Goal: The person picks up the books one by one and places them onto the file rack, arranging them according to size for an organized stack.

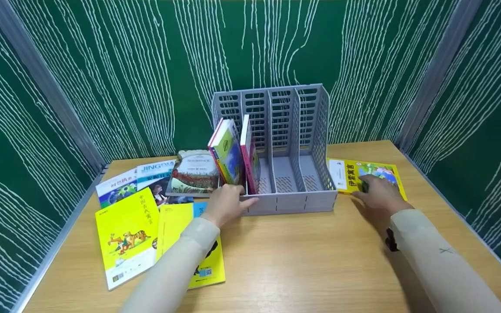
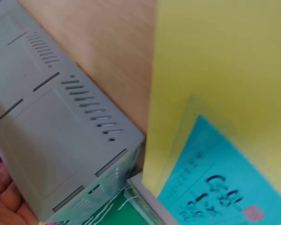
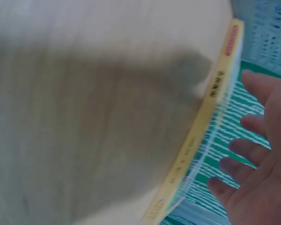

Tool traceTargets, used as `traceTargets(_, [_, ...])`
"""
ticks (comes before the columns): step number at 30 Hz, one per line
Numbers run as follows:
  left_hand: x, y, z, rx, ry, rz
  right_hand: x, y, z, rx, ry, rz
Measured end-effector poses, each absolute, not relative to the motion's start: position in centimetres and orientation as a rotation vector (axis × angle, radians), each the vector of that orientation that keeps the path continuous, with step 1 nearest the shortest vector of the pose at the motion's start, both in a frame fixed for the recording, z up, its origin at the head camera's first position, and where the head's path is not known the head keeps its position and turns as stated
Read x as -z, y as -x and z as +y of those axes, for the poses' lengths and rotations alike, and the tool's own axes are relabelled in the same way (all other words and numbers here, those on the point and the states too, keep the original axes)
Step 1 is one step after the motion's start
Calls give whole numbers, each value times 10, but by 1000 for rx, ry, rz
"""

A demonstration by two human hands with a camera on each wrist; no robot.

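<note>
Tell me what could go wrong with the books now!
The pink-spined book has spare room beside it in the gray rack, so it might tip if the left hand bumps it. The right hand is at the flat yellow book and might slide it along the table.

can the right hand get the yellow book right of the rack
Probably yes: the right hand is over the yellow book, nothing visible lies between them, and the rack stands to one side.

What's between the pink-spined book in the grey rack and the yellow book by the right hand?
In the head view, two dividers and the perforated right side wall of the grey rack; no other book stands there.
</note>
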State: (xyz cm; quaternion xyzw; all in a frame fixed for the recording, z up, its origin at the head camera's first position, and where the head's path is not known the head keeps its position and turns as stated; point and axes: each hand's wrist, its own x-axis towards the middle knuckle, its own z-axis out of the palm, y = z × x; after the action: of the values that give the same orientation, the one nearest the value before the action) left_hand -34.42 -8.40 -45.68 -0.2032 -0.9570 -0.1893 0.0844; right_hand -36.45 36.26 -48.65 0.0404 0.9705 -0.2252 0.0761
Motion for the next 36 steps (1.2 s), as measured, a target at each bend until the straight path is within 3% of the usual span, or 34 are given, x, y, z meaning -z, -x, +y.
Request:
traceTargets(18, [462, 346, -78, 448, 614, -2889, 507, 371, 380, 555, -111, 2862])
traceTargets(36, [466, 346, -85, 516, 578, -2876, 478, 354, 374, 577, -118, 2776])
